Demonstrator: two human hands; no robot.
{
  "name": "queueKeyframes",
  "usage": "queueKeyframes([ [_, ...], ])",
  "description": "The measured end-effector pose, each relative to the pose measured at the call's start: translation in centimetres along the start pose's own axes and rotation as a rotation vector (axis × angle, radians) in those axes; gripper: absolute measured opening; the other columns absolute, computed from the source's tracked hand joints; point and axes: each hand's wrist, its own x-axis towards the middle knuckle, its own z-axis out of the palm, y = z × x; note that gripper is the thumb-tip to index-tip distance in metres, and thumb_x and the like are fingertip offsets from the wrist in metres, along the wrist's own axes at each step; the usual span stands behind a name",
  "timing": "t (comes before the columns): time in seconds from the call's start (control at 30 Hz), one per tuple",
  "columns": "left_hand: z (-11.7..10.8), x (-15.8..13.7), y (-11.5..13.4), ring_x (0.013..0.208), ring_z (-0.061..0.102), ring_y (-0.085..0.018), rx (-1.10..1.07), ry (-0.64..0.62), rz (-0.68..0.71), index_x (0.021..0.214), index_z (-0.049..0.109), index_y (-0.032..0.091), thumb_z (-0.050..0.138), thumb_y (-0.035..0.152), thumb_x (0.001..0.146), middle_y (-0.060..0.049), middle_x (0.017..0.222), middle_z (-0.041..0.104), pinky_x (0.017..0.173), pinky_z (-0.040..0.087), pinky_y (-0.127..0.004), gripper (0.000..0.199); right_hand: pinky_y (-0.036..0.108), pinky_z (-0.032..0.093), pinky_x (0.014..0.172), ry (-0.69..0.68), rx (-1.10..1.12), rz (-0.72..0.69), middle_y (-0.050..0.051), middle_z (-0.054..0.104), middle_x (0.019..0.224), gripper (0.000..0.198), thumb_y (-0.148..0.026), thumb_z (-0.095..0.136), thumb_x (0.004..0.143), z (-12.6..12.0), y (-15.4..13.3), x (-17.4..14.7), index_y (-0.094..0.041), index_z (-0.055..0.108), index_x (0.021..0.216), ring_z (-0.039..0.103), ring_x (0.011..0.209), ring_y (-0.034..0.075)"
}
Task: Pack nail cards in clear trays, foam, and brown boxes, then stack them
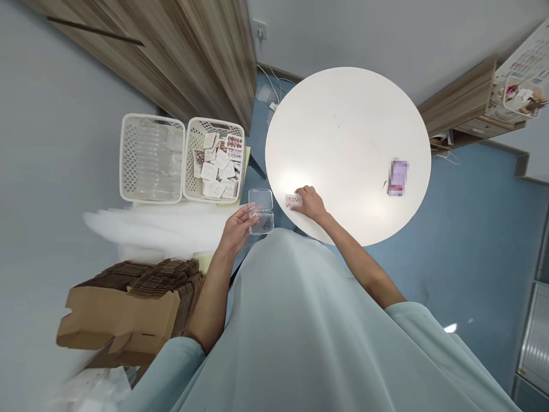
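Note:
My left hand (pixel 238 228) grips a small clear plastic hinged box (pixel 261 222) by its side, just off the table's near left edge. The box's lid is swung up and its inside is visible. Over the near left part of the round white table (pixel 343 131), my right hand (pixel 311 202) has its fingers closed around the edge of a small flat pack (pixel 292 200) with rows of reddish oval pieces. Box and pack are a short way apart.
Left of the table, one white basket (pixel 185 166) holds many similar packs; another basket (pixel 122 160) holds clear boxes. White wrapping (pixel 158 229) and stacked brown cardboard boxes (pixel 124 317) lie nearer. A blurred-out purple item (pixel 398 177) rests on the table's right.

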Motion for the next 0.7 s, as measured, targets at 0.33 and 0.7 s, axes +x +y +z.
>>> queueKeyframes([
  [0.33,1.1,-0.3,-0.9,0.110,0.076,-0.020,-0.059,0.000,-0.019,0.134,0.070,0.019,0.090,0.021,0.077,-0.014,0.141,0.072,0.096,0.059,-0.029,0.060,0.044,0.056,0.092,0.046,-0.126,-0.067,0.017,0.059,0.127,0.040,-0.026,0.076,0.094,2.6,1.2,-0.8,-0.018,0.061,0.130,0.052,0.120,0.034],
  [0.7,4.5,0.6,-0.1,0.111,0.076,-0.021,-0.056,-0.024,-0.039,0.131,0.070,0.021,0.086,0.017,0.081,-0.011,0.134,0.076,0.105,0.058,-0.037,0.053,0.037,0.050,0.073,0.037,0.087,0.046,0.011,0.068,0.111,0.021,-0.022,0.061,0.099,1.9,2.5,-1.5,-0.021,0.056,0.120,0.061,0.099,0.028],
])
